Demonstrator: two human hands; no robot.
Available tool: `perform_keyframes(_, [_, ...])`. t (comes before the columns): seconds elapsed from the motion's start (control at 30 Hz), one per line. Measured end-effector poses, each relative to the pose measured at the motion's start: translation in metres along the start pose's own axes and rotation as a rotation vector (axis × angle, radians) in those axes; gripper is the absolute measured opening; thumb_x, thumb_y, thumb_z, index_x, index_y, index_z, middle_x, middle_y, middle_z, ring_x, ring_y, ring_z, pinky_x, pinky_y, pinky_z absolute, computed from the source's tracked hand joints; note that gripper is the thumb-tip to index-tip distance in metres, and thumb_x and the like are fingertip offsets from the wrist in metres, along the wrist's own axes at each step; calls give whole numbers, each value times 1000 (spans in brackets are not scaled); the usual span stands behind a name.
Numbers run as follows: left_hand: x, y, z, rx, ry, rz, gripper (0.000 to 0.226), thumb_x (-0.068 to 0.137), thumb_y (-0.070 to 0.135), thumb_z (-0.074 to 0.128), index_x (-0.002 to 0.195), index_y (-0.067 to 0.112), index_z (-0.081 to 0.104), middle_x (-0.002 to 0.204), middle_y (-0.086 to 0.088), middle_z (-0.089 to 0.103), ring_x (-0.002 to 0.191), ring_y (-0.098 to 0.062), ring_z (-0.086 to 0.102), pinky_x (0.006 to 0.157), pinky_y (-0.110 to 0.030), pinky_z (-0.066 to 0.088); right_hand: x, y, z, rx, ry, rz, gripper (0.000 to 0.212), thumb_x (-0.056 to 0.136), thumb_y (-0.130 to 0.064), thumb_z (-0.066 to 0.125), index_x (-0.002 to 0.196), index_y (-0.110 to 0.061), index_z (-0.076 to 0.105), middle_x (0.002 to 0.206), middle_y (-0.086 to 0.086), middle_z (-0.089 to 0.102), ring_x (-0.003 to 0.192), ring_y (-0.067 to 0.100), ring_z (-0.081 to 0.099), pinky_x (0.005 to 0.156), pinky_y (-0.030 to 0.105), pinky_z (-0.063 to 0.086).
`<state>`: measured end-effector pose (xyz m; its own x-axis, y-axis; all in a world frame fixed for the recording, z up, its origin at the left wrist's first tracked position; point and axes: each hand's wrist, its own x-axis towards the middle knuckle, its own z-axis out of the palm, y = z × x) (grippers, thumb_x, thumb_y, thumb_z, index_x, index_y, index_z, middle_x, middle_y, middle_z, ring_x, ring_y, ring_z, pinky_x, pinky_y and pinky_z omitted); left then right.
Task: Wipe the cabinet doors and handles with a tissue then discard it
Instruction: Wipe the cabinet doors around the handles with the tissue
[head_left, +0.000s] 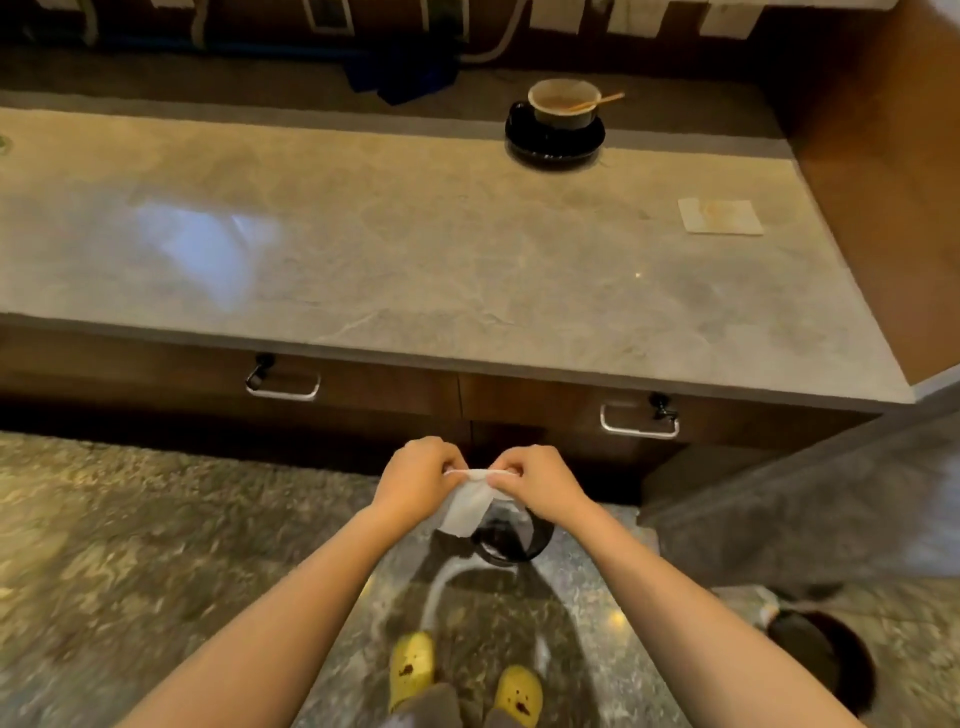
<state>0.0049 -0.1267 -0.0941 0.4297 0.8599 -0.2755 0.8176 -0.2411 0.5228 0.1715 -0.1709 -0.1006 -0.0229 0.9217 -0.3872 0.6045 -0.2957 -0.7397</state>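
A white tissue (467, 504) hangs between both hands, stretched at its top edge. My left hand (415, 480) pinches its left corner and my right hand (540, 480) pinches its right corner, a little in front of the dark wooden cabinet fronts (384, 387) under the counter. Two metal handles are on those fronts: the left handle (283, 387) and the right handle (639, 421). Directly below the tissue a small black bin (511, 540) stands on the floor, partly hidden by the tissue and my right hand.
The stone counter (415, 249) carries a black cup and saucer (558, 124) at the back and a paper napkin (719, 215) at the right. A blue cloth (402, 75) lies behind. A second dark bin (821, 660) stands at bottom right. My yellow shoes (415, 665) are on the speckled floor.
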Motion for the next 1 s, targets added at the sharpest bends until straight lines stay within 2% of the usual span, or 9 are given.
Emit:
perform_keyframes(0.1, [18,-20,31,-7,-6,-18,7,85,26,64,82,23,69,85,8,57,79,-11,56,69,-24,43,21,29,25,-2,45,73,14,80,-19,57,82,-18,71,79,1,70,72,14,62,62,27,47])
perform_keyframes(0.27, [68,-69,111,-31,-10,-46,10,86,20,62,87,21,71,93,1,63,86,-16,58,76,-32,49,80,105,80,9,146,159,13,81,-14,59,82,-12,71,88,7,73,79,18,64,68,27,47])
perform_keyframes(0.37, [106,-101,156,-25,23,-49,12,87,19,60,89,20,72,95,0,63,88,-18,59,77,-32,48,123,145,111,21,249,189,13,82,-16,59,81,-13,72,86,7,73,80,19,63,66,25,43])
perform_keyframes(0.47, [141,-132,190,-23,34,-64,12,88,20,59,90,22,71,96,3,61,90,-16,58,76,-28,46,163,180,136,1,309,183,13,82,-17,60,79,-13,72,85,6,73,79,20,64,68,30,48])
perform_keyframes(0.6, [179,-172,229,-46,121,24,11,84,19,63,90,20,73,92,2,68,86,-11,60,74,-19,43,207,213,156,-1,352,133,15,80,-18,59,82,-12,72,74,4,70,74,21,63,65,28,45])
perform_keyframes(0.67, [194,-188,243,-63,147,36,13,85,21,63,94,19,73,92,1,71,88,-12,63,73,-18,43,225,223,161,-72,319,165,20,84,-23,55,94,-13,70,86,10,71,86,27,63,70,29,45])
perform_keyframes(0.77, [221,-207,260,5,126,-25,21,89,27,57,101,16,71,91,-6,70,84,-18,63,74,-27,49,250,238,167,-204,308,125,25,87,-23,51,106,-15,66,109,13,69,101,30,61,78,28,46])
perform_keyframes(0.9, [245,-222,278,-40,147,-40,21,90,31,55,97,16,69,85,-4,69,75,-16,64,73,-31,56,281,252,171,-92,381,81,23,87,-20,54,106,-13,67,110,9,68,100,24,61,79,23,42])
perform_keyframes(1.0, [248,-220,283,-190,191,-5,18,90,33,56,90,18,66,78,1,65,69,-10,60,61,-20,51,292,254,172,-9,429,110,20,88,-24,54,102,-16,65,92,0,59,95,21,58,81,27,42])
